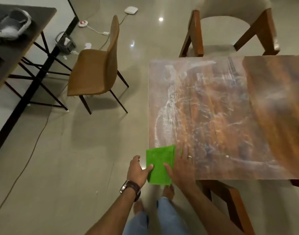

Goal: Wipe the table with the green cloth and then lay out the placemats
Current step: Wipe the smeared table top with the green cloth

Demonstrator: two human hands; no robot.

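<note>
Head cam, one frame, some motion blur.

Green cloth (159, 165): folded flat into a rectangle, at near-left corner of the wooden table (272, 99). Far part lies over the table corner; near part hangs past the edge, above the floor. Held between both hands.

L hand (138, 170): to the left of the cloth, off the table edge. Thumb on top of cloth's left margin, fingers loosely curled; whether they reach under the cloth — can't tell. Reads as a pinch on the left edge. Watch w/ dark strap (131, 188) on L wrist.

R hand (181, 167): on right side of cloth, at table's near-left corner. Thumb lies across cloth top, fingers fairly straight, spread narrow, pointing far along the tabletop beside the cloth. Ring on one finger. Whether fingers press the table or hover — can't tell.

Tabletop: left ~half shows whitish streaks/smears w/ glare; right part plain dark wood grain.

Surroundings: tan chair (94, 65) on floor, left of table, well apart. Cream-upholstered wooden chair (230, 22) at far side of table. Dark desk (18, 39) far left w/ grey-white object on it, unclear what. Cables + white devices on floor far behind the tan chair. Person's jeans and bare feet at bottom of view.
</note>
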